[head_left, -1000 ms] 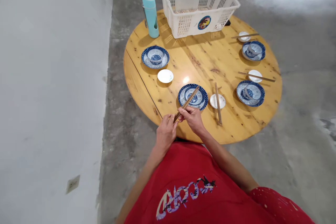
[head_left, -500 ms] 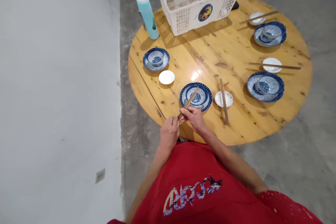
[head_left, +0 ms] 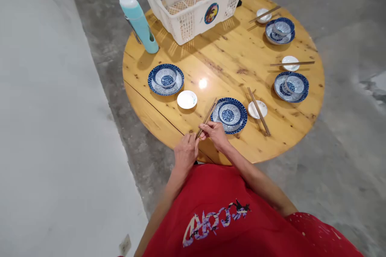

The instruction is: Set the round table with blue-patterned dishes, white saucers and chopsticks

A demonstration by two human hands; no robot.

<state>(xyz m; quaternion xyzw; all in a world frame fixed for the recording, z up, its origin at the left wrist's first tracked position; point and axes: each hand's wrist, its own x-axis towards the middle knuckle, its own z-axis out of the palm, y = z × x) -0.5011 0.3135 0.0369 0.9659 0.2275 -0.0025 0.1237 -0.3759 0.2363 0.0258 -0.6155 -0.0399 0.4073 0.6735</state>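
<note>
Both hands meet at the near edge of the round wooden table (head_left: 223, 68), gripping a pair of brown chopsticks (head_left: 208, 115). My left hand (head_left: 186, 151) is closed round their near end, and my right hand (head_left: 214, 133) pinches them just above. The tips point away and slightly right, beside a blue-patterned plate (head_left: 243, 123) with a bowl (head_left: 229, 113) on it. Left of the chopsticks lies a small white dish (head_left: 187, 99). Right of the plate, another small white dish (head_left: 252, 109) has chopsticks (head_left: 259, 113) resting across it.
A white plastic basket (head_left: 193, 28) and a light-blue bottle (head_left: 140, 24) stand at the far side. Further plates with bowls are at the left (head_left: 151, 81) and right (head_left: 279, 92). More white dishes with chopsticks lie at the right. A white wall (head_left: 54, 128) runs along the left.
The view has turned, so the table and its things appear further left and tilted. Both hands keep hold of the chopsticks, which now appear beside the plate rather than over it.
</note>
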